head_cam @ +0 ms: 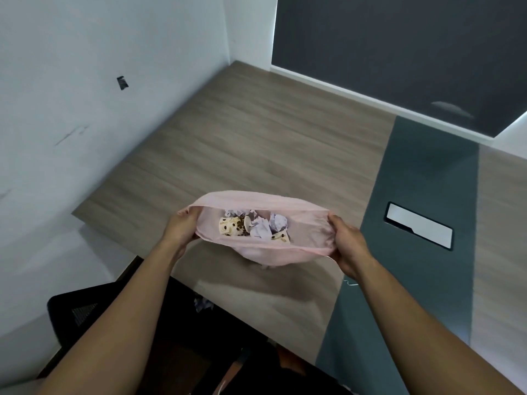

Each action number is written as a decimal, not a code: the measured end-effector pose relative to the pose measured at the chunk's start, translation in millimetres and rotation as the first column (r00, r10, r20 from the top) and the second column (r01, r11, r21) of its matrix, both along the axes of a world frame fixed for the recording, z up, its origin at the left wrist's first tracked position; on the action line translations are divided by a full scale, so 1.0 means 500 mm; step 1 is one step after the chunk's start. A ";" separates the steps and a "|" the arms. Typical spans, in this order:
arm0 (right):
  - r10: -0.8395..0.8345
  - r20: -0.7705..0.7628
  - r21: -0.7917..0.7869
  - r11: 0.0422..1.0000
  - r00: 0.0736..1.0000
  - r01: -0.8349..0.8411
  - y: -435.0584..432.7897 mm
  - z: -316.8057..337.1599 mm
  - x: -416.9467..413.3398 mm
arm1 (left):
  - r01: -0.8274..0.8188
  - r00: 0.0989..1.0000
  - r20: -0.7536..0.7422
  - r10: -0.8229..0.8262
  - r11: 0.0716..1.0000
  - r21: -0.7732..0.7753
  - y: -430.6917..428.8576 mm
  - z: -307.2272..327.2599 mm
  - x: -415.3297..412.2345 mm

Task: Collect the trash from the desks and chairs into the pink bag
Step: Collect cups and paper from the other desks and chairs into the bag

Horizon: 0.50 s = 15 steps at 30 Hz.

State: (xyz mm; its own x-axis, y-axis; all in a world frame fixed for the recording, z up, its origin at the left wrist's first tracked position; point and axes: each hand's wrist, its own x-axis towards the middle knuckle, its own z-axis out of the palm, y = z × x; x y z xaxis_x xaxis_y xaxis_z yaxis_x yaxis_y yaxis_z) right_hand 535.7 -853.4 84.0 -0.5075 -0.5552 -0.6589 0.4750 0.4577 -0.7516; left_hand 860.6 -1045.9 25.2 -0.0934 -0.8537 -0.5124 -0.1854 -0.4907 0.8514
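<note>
The pink bag [285,252] hangs over the wooden desk [242,143], its mouth stretched wide. My left hand [182,228] grips the bag's left rim and my right hand [346,246] grips the right rim. Inside lie a cream paper cup with brown spots [230,226], a second such cup [281,238] and crumpled white paper balls [261,229]. One crumpled paper [203,304] rests on the black chair below the desk's near edge.
A white wall [85,109] runs along the left. The desk has a grey-green strip [422,195] with a white cable hatch [419,225]. A dark partition panel [399,52] stands at the back. The black chair [119,317] sits under my arms.
</note>
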 end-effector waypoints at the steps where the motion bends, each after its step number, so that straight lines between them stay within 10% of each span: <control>1: 0.001 -0.001 0.003 1.000 1.000 -0.001 0.003 -0.005 0.002 | -0.005 1.000 0.003 0.005 1.000 -0.007 0.005 -0.002 0.007; 15: 0.081 -0.133 -0.038 0.996 0.988 -0.086 0.127 -0.031 0.051 | -0.041 0.999 -0.033 0.038 0.997 -0.069 0.148 0.017 0.086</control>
